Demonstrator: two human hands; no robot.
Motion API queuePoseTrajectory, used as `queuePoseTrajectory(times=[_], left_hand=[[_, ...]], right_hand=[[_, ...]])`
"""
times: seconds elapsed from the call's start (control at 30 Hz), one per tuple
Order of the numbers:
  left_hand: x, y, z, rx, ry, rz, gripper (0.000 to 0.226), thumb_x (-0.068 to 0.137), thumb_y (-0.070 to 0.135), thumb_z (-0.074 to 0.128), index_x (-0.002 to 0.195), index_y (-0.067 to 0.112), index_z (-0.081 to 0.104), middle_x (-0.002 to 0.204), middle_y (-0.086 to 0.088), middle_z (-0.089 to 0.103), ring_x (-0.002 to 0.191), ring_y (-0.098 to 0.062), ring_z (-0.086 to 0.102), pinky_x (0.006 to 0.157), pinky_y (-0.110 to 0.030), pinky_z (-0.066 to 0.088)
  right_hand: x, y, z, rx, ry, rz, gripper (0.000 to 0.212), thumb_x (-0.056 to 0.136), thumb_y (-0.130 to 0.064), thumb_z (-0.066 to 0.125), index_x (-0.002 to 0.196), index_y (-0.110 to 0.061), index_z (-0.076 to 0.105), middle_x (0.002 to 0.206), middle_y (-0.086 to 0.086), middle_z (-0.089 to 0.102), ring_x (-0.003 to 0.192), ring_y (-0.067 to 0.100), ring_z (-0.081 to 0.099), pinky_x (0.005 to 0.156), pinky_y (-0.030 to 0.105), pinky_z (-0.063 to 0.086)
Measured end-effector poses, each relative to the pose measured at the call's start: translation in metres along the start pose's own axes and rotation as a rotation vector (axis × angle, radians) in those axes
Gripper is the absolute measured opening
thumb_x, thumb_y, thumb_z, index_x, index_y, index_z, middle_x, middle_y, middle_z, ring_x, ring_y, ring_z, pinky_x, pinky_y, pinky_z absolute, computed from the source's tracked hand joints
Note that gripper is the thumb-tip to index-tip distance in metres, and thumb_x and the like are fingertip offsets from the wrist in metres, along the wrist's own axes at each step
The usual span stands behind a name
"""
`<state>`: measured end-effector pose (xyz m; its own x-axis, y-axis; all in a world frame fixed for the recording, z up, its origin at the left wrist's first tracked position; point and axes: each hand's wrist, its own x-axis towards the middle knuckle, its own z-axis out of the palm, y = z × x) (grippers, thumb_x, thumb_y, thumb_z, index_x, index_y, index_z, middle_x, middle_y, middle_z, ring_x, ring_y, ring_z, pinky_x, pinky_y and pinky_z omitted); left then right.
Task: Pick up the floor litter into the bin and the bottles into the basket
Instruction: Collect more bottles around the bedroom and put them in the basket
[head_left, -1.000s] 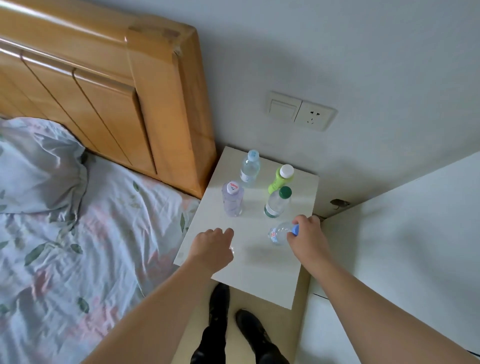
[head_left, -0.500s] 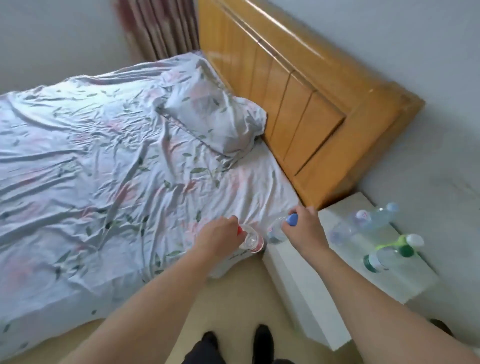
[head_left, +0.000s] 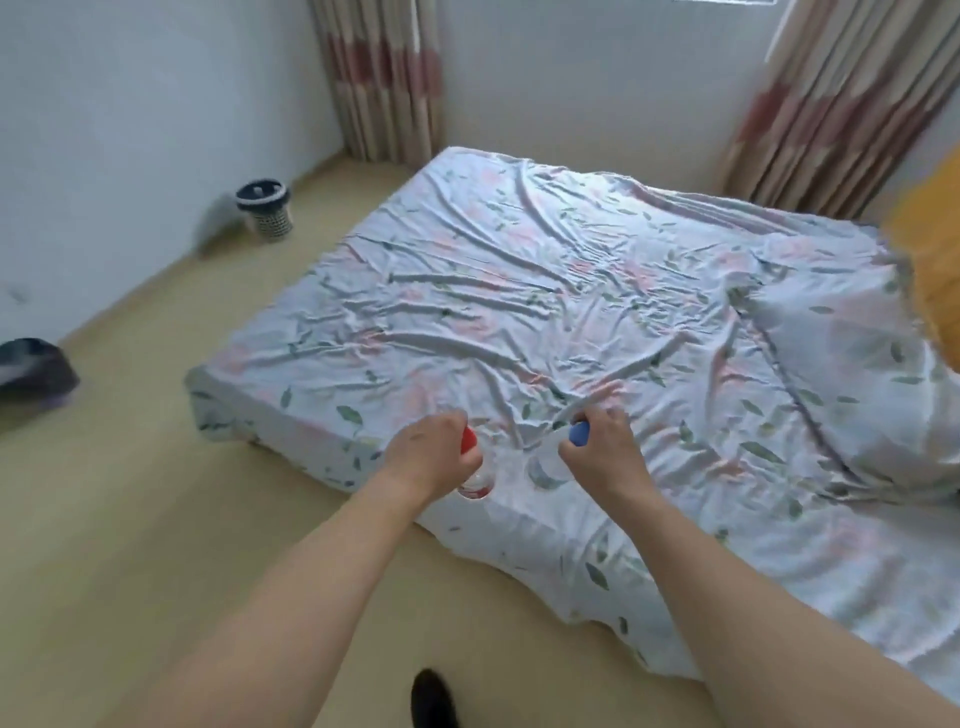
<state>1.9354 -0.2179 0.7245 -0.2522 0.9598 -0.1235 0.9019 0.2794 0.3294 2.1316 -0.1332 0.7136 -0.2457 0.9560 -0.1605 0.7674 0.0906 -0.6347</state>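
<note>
My left hand (head_left: 428, 457) grips a clear bottle with a red cap (head_left: 475, 486) by its neck, the body hanging below my fist. My right hand (head_left: 602, 452) grips a clear bottle with a blue cap (head_left: 545, 467) the same way. Both hands are in front of me over the near edge of the bed. A small patterned bin with a dark rim (head_left: 265, 208) stands on the floor by the far left wall. A dark object (head_left: 34, 371) lies at the left edge of the view, too blurred to tell what it is.
A bed with a wrinkled floral sheet (head_left: 571, 291) fills the middle and right, with a pillow (head_left: 857, 384) and a wooden headboard (head_left: 930, 249) at the right. Beige floor (head_left: 156, 519) runs along the left. Curtains (head_left: 384, 78) hang at the back. My shoe (head_left: 434, 699) shows below.
I have turned left, away from the bedside table with its other bottles, which is now out of view. Both hands still carry their bottles. The far floor and bin have come into view.
</note>
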Motion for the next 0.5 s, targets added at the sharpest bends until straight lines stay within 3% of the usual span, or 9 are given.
queuePoseTrajectory(times=[0.13,0.27,0.37,0.5], left_hand=[[0.002,-0.123,-0.056,-0.029,0.081,-0.161,0.024,0.09,0.038,0.052,0.1,0.017,0.051,0.093,-0.003,0.06,0.083,-0.025,0.058,0.066,-0.033,0.043],[-0.003,-0.233,-0.102,-0.054,0.135,-0.319,0.025,0.09,0.04,0.053,0.101,0.017,0.051,0.093,-0.002,0.059,0.08,-0.023,0.055,0.064,-0.031,0.043],[0.004,-0.309,-0.134,-0.079,0.19,-0.412,0.028,0.091,0.039,0.054,0.107,0.015,0.055,0.097,-0.004,0.062,0.085,-0.025,0.057,0.068,-0.032,0.044],[0.025,-0.411,-0.164,-0.101,0.228,-0.521,0.024,0.09,0.038,0.054,0.101,0.017,0.053,0.095,-0.005,0.063,0.079,-0.026,0.053,0.065,-0.031,0.041]], right_hand=[[0.025,-0.117,0.08,0.005,-0.063,-0.149,0.025,0.087,-0.017,0.057,0.112,-0.014,0.057,0.119,0.002,0.041,0.085,0.017,0.045,0.073,0.027,0.038],[0.051,-0.222,0.149,-0.011,-0.154,-0.272,0.031,0.089,-0.018,0.056,0.12,-0.015,0.054,0.121,0.002,0.04,0.083,0.017,0.046,0.061,0.022,0.036],[0.075,-0.294,0.201,-0.023,-0.208,-0.352,0.03,0.09,-0.017,0.055,0.12,-0.016,0.053,0.12,0.001,0.04,0.085,0.017,0.046,0.067,0.024,0.037],[0.114,-0.381,0.282,-0.011,-0.261,-0.428,0.03,0.087,-0.017,0.058,0.117,-0.015,0.054,0.118,0.002,0.042,0.089,0.02,0.048,0.072,0.028,0.041]])
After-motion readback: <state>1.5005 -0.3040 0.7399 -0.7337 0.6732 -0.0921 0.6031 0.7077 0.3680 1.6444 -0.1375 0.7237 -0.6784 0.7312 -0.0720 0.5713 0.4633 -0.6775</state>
